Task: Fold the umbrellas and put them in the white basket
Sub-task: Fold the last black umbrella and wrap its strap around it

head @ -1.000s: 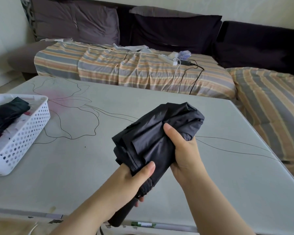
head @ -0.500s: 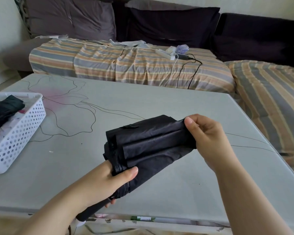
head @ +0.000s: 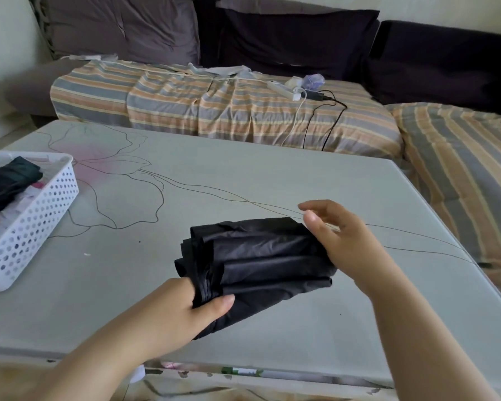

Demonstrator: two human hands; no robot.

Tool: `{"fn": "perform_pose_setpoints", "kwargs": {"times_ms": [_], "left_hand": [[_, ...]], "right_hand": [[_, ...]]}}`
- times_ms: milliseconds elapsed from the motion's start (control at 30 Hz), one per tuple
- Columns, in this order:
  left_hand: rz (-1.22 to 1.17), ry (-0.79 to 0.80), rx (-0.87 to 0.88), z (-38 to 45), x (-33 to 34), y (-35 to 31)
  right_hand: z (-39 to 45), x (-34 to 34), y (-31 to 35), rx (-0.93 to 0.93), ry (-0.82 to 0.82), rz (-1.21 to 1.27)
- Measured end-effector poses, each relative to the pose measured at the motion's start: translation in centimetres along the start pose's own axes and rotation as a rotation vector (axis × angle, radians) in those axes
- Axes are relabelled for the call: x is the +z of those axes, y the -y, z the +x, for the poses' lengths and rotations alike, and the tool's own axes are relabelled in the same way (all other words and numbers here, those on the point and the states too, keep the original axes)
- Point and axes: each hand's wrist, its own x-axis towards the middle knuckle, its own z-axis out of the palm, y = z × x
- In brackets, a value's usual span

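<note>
Left hand (head: 185, 311) grips the near end of the black umbrella (head: 261, 261), thumb curled over the cloth; best hold, likely over the stiff shaft. Fabric looks light, slick, floppy, pleated in loose folds. Right hand (head: 339, 241) rests against its far end, fingers loosely spread. Umbrella held low over the table (head: 272, 183), well right of the white basket (head: 35, 221).
</note>
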Motion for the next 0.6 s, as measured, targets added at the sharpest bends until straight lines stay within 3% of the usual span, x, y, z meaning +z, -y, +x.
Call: {"fn": "perform_pose_setpoints", "kwargs": {"times_ms": [100,367,467,600], "left_hand": [[0.064,0.007,0.056,-0.1,0.0,0.9],[0.202,0.11,0.123,-0.4,0.1,0.8],[0.243,0.123,0.127,-0.6,-0.1,0.2],[0.345,0.101,0.124,-0.5,-0.4,-0.4]], "right_hand": [[-0.3,-0.7,-0.9,-0.018,0.202,-0.015],[0.1,0.3,-0.4,-0.01,0.311,-0.243],[0.6,0.6,-0.5,0.015,0.201,-0.144],[1.3,1.7,-1.1,0.052,-0.001,-0.209]]}}
